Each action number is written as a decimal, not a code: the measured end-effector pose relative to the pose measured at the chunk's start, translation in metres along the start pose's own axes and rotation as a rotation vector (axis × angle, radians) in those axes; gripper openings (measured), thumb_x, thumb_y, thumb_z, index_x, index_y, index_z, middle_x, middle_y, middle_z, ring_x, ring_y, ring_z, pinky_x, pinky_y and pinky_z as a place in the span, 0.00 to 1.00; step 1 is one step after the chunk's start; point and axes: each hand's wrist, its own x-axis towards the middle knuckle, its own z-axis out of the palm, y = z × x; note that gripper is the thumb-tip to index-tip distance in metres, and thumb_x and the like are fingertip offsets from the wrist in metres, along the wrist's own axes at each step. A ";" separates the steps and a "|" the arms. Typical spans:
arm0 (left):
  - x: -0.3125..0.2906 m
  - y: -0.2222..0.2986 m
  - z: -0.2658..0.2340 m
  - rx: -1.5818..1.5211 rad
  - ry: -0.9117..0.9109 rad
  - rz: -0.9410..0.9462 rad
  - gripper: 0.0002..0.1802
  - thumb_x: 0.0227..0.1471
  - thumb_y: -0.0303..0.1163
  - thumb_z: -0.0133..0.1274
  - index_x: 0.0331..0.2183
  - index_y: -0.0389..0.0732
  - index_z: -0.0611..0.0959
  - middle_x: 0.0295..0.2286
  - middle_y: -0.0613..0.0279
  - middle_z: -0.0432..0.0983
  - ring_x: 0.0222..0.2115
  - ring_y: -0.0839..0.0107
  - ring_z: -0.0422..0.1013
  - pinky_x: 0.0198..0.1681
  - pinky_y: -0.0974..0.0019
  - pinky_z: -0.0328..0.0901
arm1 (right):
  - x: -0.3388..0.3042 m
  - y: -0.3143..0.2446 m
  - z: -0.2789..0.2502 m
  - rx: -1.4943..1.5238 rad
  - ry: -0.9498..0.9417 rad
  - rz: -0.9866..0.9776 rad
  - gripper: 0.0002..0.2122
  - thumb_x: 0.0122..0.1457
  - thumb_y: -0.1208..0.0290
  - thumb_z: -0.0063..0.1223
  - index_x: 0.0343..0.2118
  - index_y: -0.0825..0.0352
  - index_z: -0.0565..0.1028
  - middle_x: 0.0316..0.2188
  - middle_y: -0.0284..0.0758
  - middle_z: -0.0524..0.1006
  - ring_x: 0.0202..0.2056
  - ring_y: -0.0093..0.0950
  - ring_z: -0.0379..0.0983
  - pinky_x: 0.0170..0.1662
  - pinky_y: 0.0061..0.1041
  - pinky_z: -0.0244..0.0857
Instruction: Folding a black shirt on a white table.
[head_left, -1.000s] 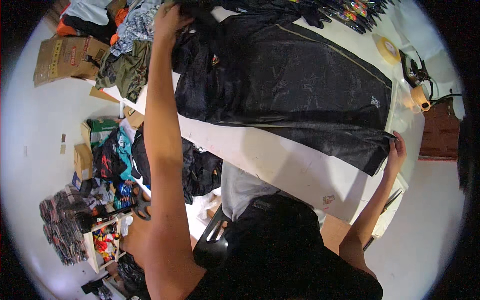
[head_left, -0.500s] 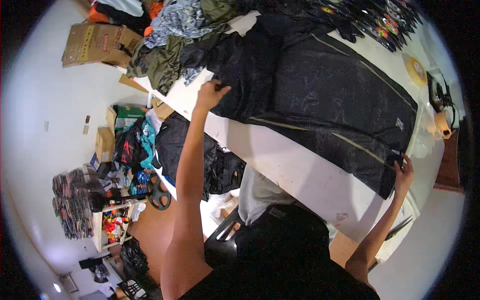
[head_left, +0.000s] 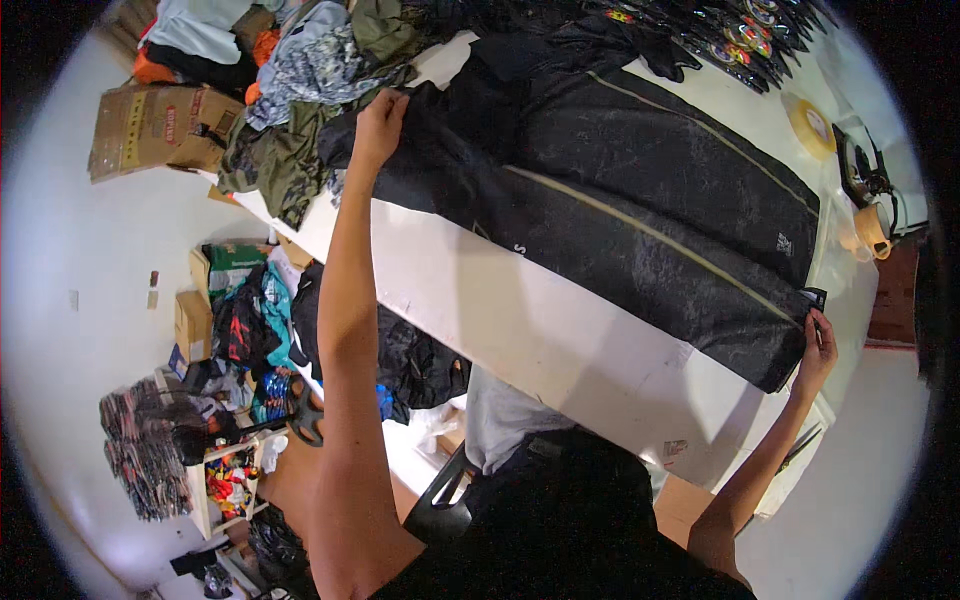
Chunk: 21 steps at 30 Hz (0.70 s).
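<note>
Black garment (head_left: 665, 175) is lying stretched out on the white surface (head_left: 540, 300), its messy end near the camo clothes (head_left: 275, 165) on the left and its hem over on the right. Left hand (head_left: 381, 125) is looking closed on cloth at that messy end, thumb and fingers together, though the exact grip is too small to tell. Right hand (head_left: 819, 343) is pinching the hem just beside a little tag (head_left: 815, 298), right about where the near tan seam (head_left: 655, 230) is ending.

Tips, fwiw: holding both ends like that, you're wanting a light, even pull, since yanking one side is probably just skewing everything. That seam is running pretty straight along the middle, so I'd be using it as a ruler. Left end is where the cloth is sitting bunched, so I'd be smoothing there while the right hand is anchoring the hem. Thin stuff like this is likely sliding easily, so go gentle. Also, tape roll (head_left: 800, 130) is sitting beyond the hem on the far right, apart from the cloth, so it isn't getting in the way.
</note>
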 end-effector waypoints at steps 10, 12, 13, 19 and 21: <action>0.012 -0.020 0.043 0.170 0.041 -0.048 0.18 0.53 0.43 0.60 0.37 0.37 0.81 0.26 0.50 0.79 0.30 0.52 0.76 0.34 0.56 0.69 | 0.010 -0.012 0.014 -0.305 -0.077 0.089 0.24 0.60 0.70 0.61 0.59 0.64 0.69 0.37 0.37 0.81 0.36 0.21 0.74 0.38 0.19 0.66; -0.014 -0.026 0.016 0.238 0.132 -0.162 0.19 0.50 0.43 0.63 0.35 0.36 0.82 0.26 0.50 0.80 0.28 0.54 0.76 0.34 0.57 0.69 | -0.003 -0.019 0.002 -0.326 -0.124 0.166 0.27 0.60 0.72 0.61 0.61 0.63 0.65 0.30 0.34 0.79 0.29 0.17 0.68 0.33 0.18 0.63; -0.033 -0.033 0.000 0.233 0.137 -0.228 0.20 0.50 0.44 0.63 0.34 0.36 0.82 0.24 0.51 0.79 0.26 0.55 0.76 0.33 0.57 0.69 | -0.010 -0.024 -0.006 -0.326 -0.177 0.199 0.27 0.60 0.72 0.61 0.61 0.64 0.65 0.27 0.31 0.77 0.26 0.16 0.64 0.31 0.17 0.61; -0.132 -0.025 -0.045 -0.633 0.018 -0.907 0.20 0.58 0.43 0.57 0.46 0.41 0.77 0.22 0.61 0.77 0.14 0.78 0.68 0.15 0.74 0.58 | -0.052 -0.014 -0.018 -0.401 -0.151 0.080 0.24 0.60 0.74 0.59 0.59 0.67 0.67 0.26 0.29 0.76 0.25 0.16 0.61 0.32 0.21 0.61; -0.144 -0.023 -0.040 -0.763 0.022 -0.891 0.21 0.59 0.42 0.56 0.48 0.41 0.75 0.23 0.61 0.77 0.15 0.78 0.68 0.16 0.75 0.58 | -0.061 -0.021 -0.012 -0.447 -0.153 0.114 0.20 0.58 0.70 0.62 0.53 0.67 0.72 0.28 0.30 0.79 0.27 0.17 0.64 0.34 0.23 0.62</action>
